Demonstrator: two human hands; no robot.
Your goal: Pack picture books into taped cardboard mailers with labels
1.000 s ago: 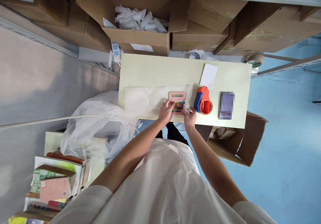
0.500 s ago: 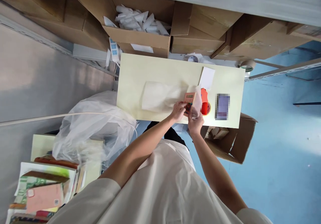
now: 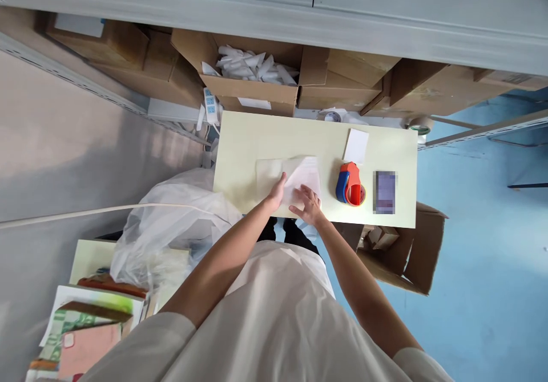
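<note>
A thin white wrapping sheet (image 3: 268, 175) lies on the pale table, and its right part is folded over into a flat packet (image 3: 305, 171). The pink-orange box seen earlier is out of sight; whether it lies under the fold I cannot tell. My left hand (image 3: 277, 192) rests on edge along the packet's left side, fingers stretched. Over the packet's lower right part, my right hand (image 3: 307, 204) lies with its fingers spread. Right of the hands stands a red and blue tape dispenser (image 3: 351, 179).
On the table (image 3: 240, 136) are a white card stack (image 3: 356, 145) and a blurred-out dark rectangle (image 3: 385, 192). Behind it, a carton (image 3: 252, 89) holds white rolled pieces. Clear plastic (image 3: 171, 216) bulges at the left; an open carton (image 3: 423, 250) stands right, below.
The pink-orange box, held tilted in the sheet by both hands, is no longer visible. The sheet now lies folded flat, my hands have moved left, and the tape dispenser is uncovered.
</note>
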